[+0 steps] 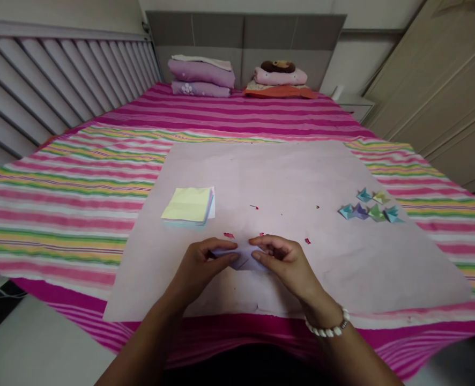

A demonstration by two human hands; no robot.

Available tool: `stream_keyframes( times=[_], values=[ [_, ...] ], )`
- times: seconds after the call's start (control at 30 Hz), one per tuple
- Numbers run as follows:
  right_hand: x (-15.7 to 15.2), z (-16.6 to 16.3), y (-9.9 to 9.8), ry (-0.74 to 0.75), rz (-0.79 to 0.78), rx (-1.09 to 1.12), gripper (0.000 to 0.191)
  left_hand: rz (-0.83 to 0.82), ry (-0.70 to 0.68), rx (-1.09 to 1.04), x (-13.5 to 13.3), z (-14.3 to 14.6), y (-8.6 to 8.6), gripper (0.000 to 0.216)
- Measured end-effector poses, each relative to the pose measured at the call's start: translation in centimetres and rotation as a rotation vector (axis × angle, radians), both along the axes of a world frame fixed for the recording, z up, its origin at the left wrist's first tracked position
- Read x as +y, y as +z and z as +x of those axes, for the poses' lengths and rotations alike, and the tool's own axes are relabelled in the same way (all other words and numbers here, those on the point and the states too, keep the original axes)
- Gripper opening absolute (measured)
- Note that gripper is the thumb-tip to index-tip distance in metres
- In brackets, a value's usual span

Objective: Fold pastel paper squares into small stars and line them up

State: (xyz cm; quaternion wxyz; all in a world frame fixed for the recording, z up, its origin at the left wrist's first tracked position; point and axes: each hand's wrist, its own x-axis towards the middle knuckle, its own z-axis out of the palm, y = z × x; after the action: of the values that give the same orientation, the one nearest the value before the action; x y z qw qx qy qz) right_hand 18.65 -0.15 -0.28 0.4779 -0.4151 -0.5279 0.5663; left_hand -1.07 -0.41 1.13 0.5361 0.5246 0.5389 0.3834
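A folded sheet of pale purple paper is held between my two hands, low over the front middle of the big pale sheet. My left hand pinches its left side between thumb and fingers. On the right side, my right hand grips it the same way, a white bead bracelet on the wrist. A crease line shows on the paper's lower front. To the left lies a stack of square papers, yellow on top with blue and other colours beneath. Several small folded paper shapes in blue, purple and green rest at the right.
The large pale sheet covers part of a bed with a striped cloth. Small red scraps lie near my hands. Folded purple bedding and a pink pile stand against the headboard.
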Motion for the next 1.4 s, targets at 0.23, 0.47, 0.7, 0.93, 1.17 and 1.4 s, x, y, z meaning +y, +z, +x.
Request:
stream_keyframes(
  times=[0.23, 0.47, 0.7, 0.93, 1.17, 1.4],
  values=[
    [0.1, -0.2, -0.1, 0.012, -0.012, -0.003, 0.019, 0.13, -0.006, -0.013, 0.3, 0.0, -0.4, 0.01],
    [0.3, -0.1, -0.4, 0.061, -0.135, 0.01, 0.017, -0.071, 0.012, -0.092, 0.3, 0.1, -0.5, 0.02],
    [0.7, 0.0, -1.0, -0.104, -0.205, 0.061, 0.022, -0.228, 0.003, -0.405, 0.1, 0.3, -0.7, 0.03],
    [0.7, -0.7, -0.9, -0.154, -0.27, 0.163, 0.025, -0.131, 0.052, -0.307, -0.1, 1.6, -1.3, 0.026],
    [0.6, -0.7, -1.1, -0.095, -0.312, 0.295, 0.026, -0.11, 0.181, -0.3, 0.2, 1.6, -2.1, 0.022],
    [-0.1, -0.6, 0.0, 0.012, -0.268, 0.325, 0.023, -0.265, 0.103, -0.584, 0.6, 1.7, -2.7, 0.023]
  ],
)
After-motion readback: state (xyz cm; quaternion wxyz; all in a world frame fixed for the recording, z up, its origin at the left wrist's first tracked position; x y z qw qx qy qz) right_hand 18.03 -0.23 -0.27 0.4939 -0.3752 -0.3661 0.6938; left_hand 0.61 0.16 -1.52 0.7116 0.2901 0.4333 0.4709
